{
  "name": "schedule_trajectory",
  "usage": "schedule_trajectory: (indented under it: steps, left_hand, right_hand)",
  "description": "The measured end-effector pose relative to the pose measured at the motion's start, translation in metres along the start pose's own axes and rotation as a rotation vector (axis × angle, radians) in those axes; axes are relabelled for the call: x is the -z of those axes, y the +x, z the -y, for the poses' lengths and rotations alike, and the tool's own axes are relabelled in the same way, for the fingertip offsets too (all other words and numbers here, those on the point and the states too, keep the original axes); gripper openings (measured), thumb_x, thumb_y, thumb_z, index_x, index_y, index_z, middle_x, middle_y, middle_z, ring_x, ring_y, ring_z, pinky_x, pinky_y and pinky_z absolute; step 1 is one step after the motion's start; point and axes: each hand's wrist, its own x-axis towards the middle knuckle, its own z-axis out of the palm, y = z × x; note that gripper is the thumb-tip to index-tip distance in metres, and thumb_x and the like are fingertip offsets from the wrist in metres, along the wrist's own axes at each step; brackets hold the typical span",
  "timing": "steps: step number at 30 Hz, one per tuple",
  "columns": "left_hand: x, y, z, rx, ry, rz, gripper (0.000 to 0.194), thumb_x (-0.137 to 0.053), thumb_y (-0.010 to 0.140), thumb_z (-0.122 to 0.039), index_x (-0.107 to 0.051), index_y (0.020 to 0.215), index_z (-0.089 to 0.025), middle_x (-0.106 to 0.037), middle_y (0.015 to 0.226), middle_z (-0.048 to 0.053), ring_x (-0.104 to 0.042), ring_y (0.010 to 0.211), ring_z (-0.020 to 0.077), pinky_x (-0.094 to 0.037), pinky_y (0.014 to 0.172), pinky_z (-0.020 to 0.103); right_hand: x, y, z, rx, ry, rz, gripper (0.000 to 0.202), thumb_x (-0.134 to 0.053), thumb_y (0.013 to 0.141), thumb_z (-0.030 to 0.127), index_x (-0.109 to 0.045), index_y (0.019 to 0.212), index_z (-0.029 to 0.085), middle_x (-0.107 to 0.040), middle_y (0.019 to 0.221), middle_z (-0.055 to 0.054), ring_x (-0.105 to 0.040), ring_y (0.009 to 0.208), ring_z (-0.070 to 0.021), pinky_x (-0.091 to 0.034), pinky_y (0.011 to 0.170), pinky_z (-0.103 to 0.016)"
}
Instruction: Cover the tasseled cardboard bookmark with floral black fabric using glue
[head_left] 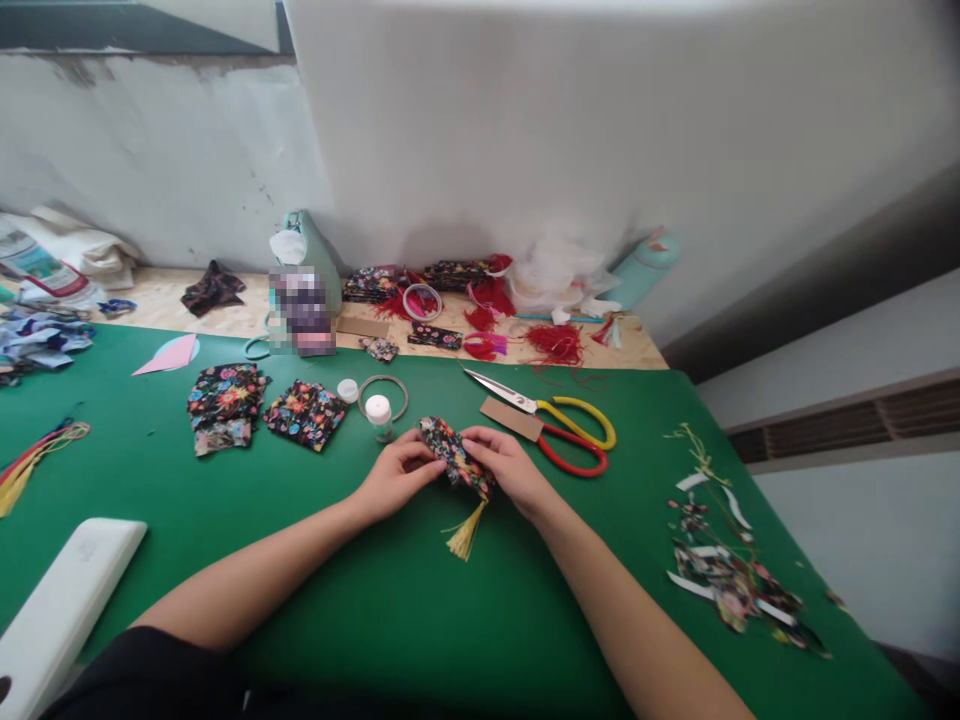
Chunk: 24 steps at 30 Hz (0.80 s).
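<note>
Left grip (401, 472) and right grip (516, 472) pinch closed on floral fabric piece (454, 452), between them; yellow tassel (466, 534) seemingly attached, near end. Beyond left grip, floral patches (306, 415) show no tassel.

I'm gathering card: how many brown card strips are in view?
2: one strip by the scissors, another strip farther back on the wooden surface. More may be hidden.

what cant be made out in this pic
In the head view:
Floral piece: underside faces away; left hand and right hand cover parts.
White object: near end cut off at the lower-left corner.
Small bottle: contents too small to identify.
Pixelated item: details hidden by mosaic blocks.
</note>
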Motion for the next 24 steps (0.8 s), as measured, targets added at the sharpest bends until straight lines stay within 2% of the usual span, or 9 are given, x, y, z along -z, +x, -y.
schedule_trajectory:
  steps: [3,6,11,15,21,24]
  left_hand:
    - [0.0,0.0,0.001,0.046,-0.06,-0.017,0.028,-0.068,0.074,-0.04,-0.067,0.078,-0.013,-0.053,0.094,0.006,-0.054,0.084,0.017,-0.048,0.076,0.03]
    - [0.0,0.0,0.0,0.076,-0.078,-0.026,0.031,-0.066,0.075,-0.042,-0.067,0.085,-0.013,-0.051,0.1,0.007,-0.053,0.083,0.0163,-0.048,0.067,0.027]
    - [0.001,0.0,-0.004,0.021,0.034,-0.036,0.029,-0.063,0.078,-0.04,-0.065,0.067,-0.013,-0.052,0.089,0.006,-0.053,0.087,0.0177,-0.047,0.075,0.028]
    - [0.001,0.0,-0.004,0.004,0.105,-0.035,0.03,-0.062,0.079,-0.038,-0.065,0.064,-0.013,-0.053,0.088,0.005,-0.054,0.089,0.0176,-0.045,0.081,0.029]
    - [0.001,0.0,-0.009,0.051,-0.029,-0.002,0.032,-0.063,0.077,-0.045,-0.065,0.074,-0.012,-0.052,0.083,0.004,-0.054,0.072,0.0139,-0.049,0.066,0.026]
    - [0.001,0.0,-0.009,0.071,-0.088,0.005,0.034,-0.061,0.078,-0.046,-0.064,0.083,-0.013,-0.053,0.081,0.003,-0.054,0.07,0.0138,-0.049,0.066,0.027]
  right_hand:
    - [-0.001,0.001,-0.001,0.038,-0.041,-0.014,0.03,-0.068,0.065,0.042,-0.06,0.082,0.019,-0.057,0.065,0.004,-0.048,0.051,-0.0085,-0.038,0.048,-0.022]
    - [-0.002,0.002,-0.001,0.105,-0.077,-0.016,0.028,-0.068,0.064,0.04,-0.06,0.079,0.019,-0.059,0.07,0.003,-0.051,0.057,-0.0095,-0.042,0.056,-0.023]
    - [-0.001,0.002,-0.002,0.095,-0.107,-0.023,0.027,-0.065,0.066,0.041,-0.06,0.08,0.019,-0.057,0.067,0.003,-0.049,0.054,-0.0099,-0.04,0.052,-0.023]
    - [0.002,0.004,-0.004,0.093,-0.095,-0.029,0.027,-0.065,0.066,0.041,-0.06,0.081,0.019,-0.057,0.067,0.003,-0.05,0.056,-0.0103,-0.04,0.052,-0.023]
    - [0.006,0.002,0.001,0.13,-0.131,-0.012,0.028,-0.065,0.067,0.042,-0.061,0.082,0.019,-0.06,0.07,0.002,-0.052,0.061,-0.012,-0.043,0.058,-0.025]
    - [0.007,-0.001,0.005,0.178,-0.187,0.011,0.026,-0.065,0.068,0.041,-0.061,0.081,0.019,-0.061,0.075,0.0,-0.055,0.066,-0.0133,-0.044,0.063,-0.027]
